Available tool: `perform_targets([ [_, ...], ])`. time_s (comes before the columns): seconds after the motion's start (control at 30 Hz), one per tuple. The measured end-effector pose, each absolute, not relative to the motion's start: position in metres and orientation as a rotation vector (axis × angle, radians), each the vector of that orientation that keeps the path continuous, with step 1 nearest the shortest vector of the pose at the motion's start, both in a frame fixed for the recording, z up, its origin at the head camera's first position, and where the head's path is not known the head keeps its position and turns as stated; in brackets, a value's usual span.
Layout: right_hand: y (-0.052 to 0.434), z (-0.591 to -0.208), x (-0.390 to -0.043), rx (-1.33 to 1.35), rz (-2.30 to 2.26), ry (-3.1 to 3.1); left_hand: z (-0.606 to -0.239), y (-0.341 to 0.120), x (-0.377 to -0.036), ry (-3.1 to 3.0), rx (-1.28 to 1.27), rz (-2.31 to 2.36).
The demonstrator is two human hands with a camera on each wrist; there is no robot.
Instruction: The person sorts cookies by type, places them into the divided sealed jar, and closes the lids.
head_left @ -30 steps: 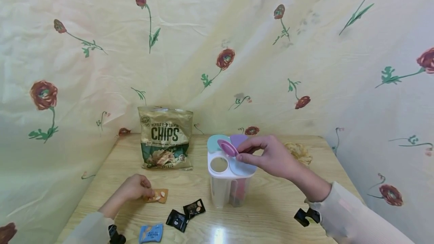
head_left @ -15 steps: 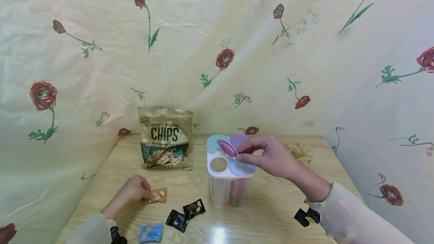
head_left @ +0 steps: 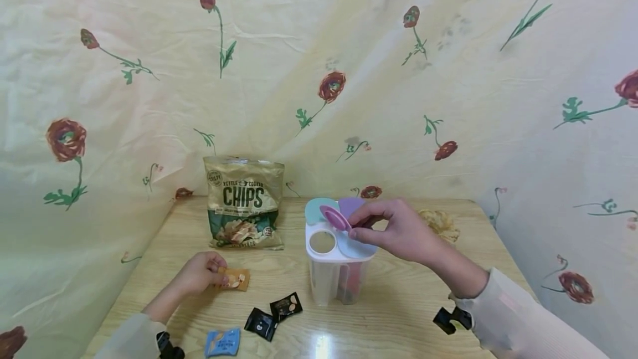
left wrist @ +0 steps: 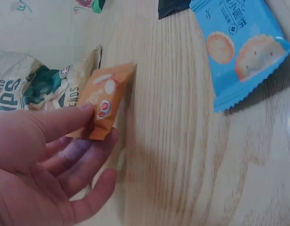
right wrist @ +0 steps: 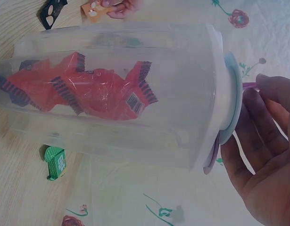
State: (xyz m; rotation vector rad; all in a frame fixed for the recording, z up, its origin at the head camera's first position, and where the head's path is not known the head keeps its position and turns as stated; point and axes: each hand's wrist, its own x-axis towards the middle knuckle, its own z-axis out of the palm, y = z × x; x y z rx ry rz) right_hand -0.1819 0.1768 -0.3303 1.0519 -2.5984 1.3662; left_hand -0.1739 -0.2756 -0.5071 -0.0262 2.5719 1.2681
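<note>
My left hand (head_left: 199, 273) pinches a small orange snack packet (left wrist: 107, 96) between thumb and fingers, low over the table. In the head view my right hand (head_left: 399, 231) holds a pink flip lid (head_left: 335, 218) tilted up by its edge. That lid belongs to a clear storage container (head_left: 324, 281) with a white top. The round opening (head_left: 322, 242) beside the lid is uncovered. A teal lid (head_left: 315, 211), a purple lid (head_left: 350, 205) and a light blue lid (head_left: 356, 247) lie flat. Red packets (right wrist: 102, 89) show through the container wall in the right wrist view.
A chips bag (head_left: 243, 204) stands at the back left. Two black packets (head_left: 286, 307) and a blue biscuit packet (left wrist: 244, 52) lie near the front. Behind the right forearm is a crumpled yellowish thing (head_left: 438, 224). A small green box (right wrist: 55, 162) appears in the right wrist view.
My left hand has shifted slightly up and to the right with the orange packet. My right hand keeps the pink lid in the same place.
</note>
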Motion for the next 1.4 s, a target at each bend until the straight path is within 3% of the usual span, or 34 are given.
perform_targets([
  [0.37,0.176,-0.329,-0.181,1.052,1.364,-2.592,-0.47,-0.263,-0.177,2.552,0.192,1.35],
  [0.97,0.178,-0.33,-0.182,1.059,1.373,-2.589,-0.369,-0.216,-0.182,2.621,0.462,1.373],
  [1.4,0.178,-0.33,-0.183,1.045,1.364,-2.614,-0.326,-0.177,-0.178,2.547,0.584,1.544],
])
